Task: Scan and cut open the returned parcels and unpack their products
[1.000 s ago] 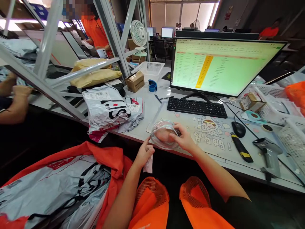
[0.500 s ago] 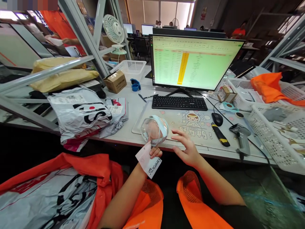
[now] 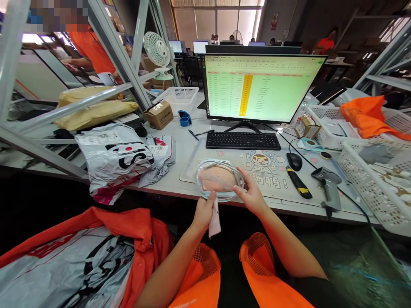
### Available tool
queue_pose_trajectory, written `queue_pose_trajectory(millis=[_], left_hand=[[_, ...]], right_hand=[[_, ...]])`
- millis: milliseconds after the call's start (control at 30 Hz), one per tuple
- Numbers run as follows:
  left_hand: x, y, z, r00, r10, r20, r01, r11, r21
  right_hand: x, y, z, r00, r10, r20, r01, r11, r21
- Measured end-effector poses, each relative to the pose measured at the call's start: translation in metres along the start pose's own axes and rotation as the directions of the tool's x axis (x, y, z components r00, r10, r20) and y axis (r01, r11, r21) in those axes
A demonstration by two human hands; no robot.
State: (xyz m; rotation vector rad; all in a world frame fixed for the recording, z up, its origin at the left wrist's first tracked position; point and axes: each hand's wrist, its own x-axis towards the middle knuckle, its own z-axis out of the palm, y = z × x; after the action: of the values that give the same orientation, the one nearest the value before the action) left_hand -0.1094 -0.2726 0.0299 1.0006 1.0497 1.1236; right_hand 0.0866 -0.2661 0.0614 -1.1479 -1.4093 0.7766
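Both hands hold a round clear plastic case (image 3: 220, 176) above the front edge of the desk mat. Something beige and smooth shows inside it, with a pale blue strip along the lower rim. My left hand (image 3: 204, 211) grips the near lower edge, thumb on top. A small pale paper card (image 3: 215, 220) hangs from the same hand, turned almost edge-on. At the case's right rim, my right hand (image 3: 253, 194) pinches it between thumb and fingers.
Behind the case stand a keyboard (image 3: 243, 140) and a monitor (image 3: 257, 87). A mouse (image 3: 294, 161), a yellow-black cutter (image 3: 299, 183) and a barcode scanner (image 3: 328, 188) lie right, beside white baskets (image 3: 369, 184). Grey parcels (image 3: 115, 154) lie left; a co-worker (image 3: 93, 51) stands beyond the metal frame.
My right hand has closed on the case's right rim. The case has shifted right and turned, showing more of its beige contents. The card has swung from face-on to nearly edge-on.
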Motion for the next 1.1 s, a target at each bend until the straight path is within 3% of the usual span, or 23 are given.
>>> queue_pose_trajectory(millis=[100,200,300,400,467,533,633,733,800,933,1100], left_hand=[[-0.016,0.021,0.003,0.987,0.119,0.107,-0.137,0.975,0.176],[-0.022,0.041,0.002,0.977,0.175,0.125,-0.195,0.965,0.177],[-0.01,0.058,-0.002,0.974,0.202,0.098,-0.21,0.974,0.081],[0.018,0.069,-0.007,0.966,0.169,0.197,-0.174,0.985,0.009],[0.038,0.072,-0.007,0.969,0.13,0.208,-0.13,0.991,-0.013],[0.053,0.072,-0.002,0.984,0.11,0.143,-0.104,0.993,-0.052],[0.064,0.068,0.011,0.992,0.128,0.011,-0.126,0.987,-0.103],[0.064,0.062,0.021,0.986,0.156,-0.053,-0.157,0.987,-0.016],[0.061,0.058,0.024,0.977,0.191,-0.093,-0.186,0.981,0.057],[0.05,0.05,0.026,0.966,0.218,-0.138,-0.213,0.976,0.047],[0.034,0.032,0.044,0.967,0.172,-0.187,-0.184,0.982,-0.048]], right_hand=[[0.01,0.012,0.0,0.965,0.26,0.026,-0.256,0.925,0.279],[0.01,0.016,0.004,0.859,0.455,0.233,-0.507,0.699,0.504],[0.003,0.014,0.005,0.759,0.541,0.362,-0.645,0.552,0.528],[0.002,0.014,0.003,0.716,0.571,0.402,-0.697,0.554,0.455],[0.01,0.016,0.002,0.741,0.553,0.382,-0.664,0.689,0.29],[0.024,0.019,0.003,0.818,0.494,0.295,-0.54,0.835,0.1],[0.046,0.019,0.006,0.91,0.391,0.14,-0.388,0.921,-0.049],[0.05,0.007,0.007,0.952,0.305,-0.017,-0.305,0.947,-0.098],[0.037,-0.006,0.005,0.976,0.175,-0.131,-0.199,0.959,-0.2],[-0.001,-0.026,0.001,0.978,-0.111,-0.174,0.002,0.847,-0.531],[-0.019,-0.016,0.003,0.957,-0.112,-0.269,-0.066,0.816,-0.574]])
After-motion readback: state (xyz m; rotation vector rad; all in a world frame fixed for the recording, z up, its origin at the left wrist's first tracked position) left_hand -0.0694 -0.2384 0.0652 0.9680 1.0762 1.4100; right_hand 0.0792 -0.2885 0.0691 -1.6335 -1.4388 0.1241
